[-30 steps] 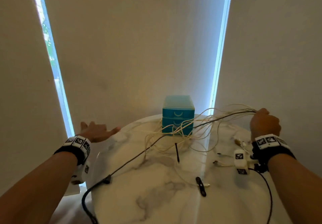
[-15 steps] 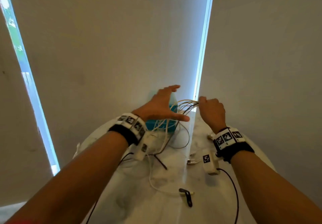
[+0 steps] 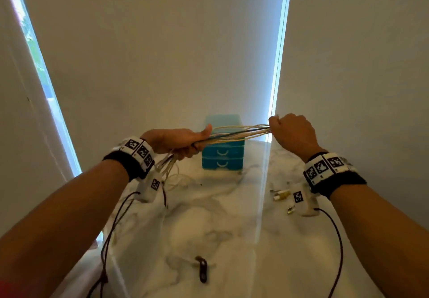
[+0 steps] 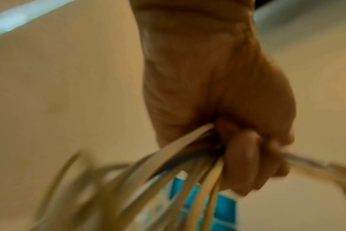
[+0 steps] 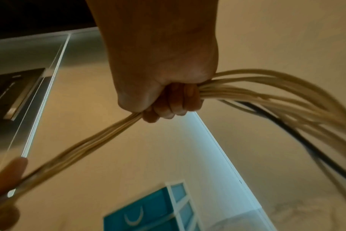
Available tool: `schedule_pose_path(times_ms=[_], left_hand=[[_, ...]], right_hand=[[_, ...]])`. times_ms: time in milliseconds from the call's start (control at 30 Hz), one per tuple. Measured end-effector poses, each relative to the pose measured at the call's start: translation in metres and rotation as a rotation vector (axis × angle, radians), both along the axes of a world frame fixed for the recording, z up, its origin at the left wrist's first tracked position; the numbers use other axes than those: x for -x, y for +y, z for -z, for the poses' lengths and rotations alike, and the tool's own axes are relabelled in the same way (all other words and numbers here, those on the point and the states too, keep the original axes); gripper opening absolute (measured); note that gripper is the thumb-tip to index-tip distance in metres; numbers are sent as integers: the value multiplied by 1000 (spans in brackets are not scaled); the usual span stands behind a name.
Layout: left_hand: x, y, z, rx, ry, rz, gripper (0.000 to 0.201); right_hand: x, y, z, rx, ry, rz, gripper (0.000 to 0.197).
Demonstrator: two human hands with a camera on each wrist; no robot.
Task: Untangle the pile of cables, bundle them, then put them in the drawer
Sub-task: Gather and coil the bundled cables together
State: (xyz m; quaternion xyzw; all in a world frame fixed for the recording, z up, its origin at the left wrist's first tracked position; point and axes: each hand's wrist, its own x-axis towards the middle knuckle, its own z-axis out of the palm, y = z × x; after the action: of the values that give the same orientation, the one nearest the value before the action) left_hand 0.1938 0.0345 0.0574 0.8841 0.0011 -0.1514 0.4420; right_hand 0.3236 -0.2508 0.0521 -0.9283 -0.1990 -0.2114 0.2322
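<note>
A bunch of cream cables [image 3: 239,133] with one dark cable stretches in the air between my two hands, in front of the blue drawer unit [image 3: 222,156]. My left hand [image 3: 183,143] grips the bunch [image 4: 188,157] in a fist, and loose loops hang below it toward the table. My right hand [image 3: 290,130] grips the other end [image 5: 237,92] in a fist, with strands trailing out behind it. The drawers of the blue drawer unit [image 5: 146,214] look closed.
The marble table [image 3: 209,228] carries a dark cable tie [image 3: 202,271] near the front and small connector plugs [image 3: 281,195] at the right. Thin cable loops [image 3: 183,179] lie behind my left wrist. Wall and blinds rise just behind the drawer unit.
My left hand came in from the table's left edge and closed round the cables. Both hands then lifted and drew apart, pulling the bunch taut off the table.
</note>
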Motion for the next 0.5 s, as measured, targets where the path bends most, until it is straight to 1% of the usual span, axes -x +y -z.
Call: schedule_pose_path(times_ms=[33, 100, 133, 167, 200, 233, 300, 367, 400, 467, 500], left_hand=[[4, 11, 1, -97, -35, -44, 70], [10, 33, -4, -323, -120, -177, 84], [14, 44, -6, -393, -189, -257, 87], [19, 56, -11, -451, -276, -333, 89], [25, 67, -19, -522, -368, -410, 91], [30, 78, -28, -618, -453, -484, 94], [38, 97, -47, -884, -584, -611, 95], [45, 117, -56, -1092, -660, -650, 97], [51, 127, -54, -1144, -664, -649, 98], [67, 152, -33, -1179, -629, -638, 100], [76, 162, -17, -1174, -608, -622, 99]], right_hand=[[4, 2, -1, 3, -1, -4, 36], [5, 8, -2, -9, 39, -31, 33], [6, 12, -5, -3, -13, -40, 33], [5, 15, -6, 71, -89, -47, 37], [4, 19, -7, 85, -120, -61, 43], [6, 25, -9, 100, -131, -76, 45], [15, 40, -13, 115, -131, -117, 42], [19, 57, -18, 100, -114, -139, 36], [18, 62, -20, 106, -105, -138, 36], [20, 61, -18, 130, -89, -125, 37], [21, 60, -15, 113, -55, -115, 35]])
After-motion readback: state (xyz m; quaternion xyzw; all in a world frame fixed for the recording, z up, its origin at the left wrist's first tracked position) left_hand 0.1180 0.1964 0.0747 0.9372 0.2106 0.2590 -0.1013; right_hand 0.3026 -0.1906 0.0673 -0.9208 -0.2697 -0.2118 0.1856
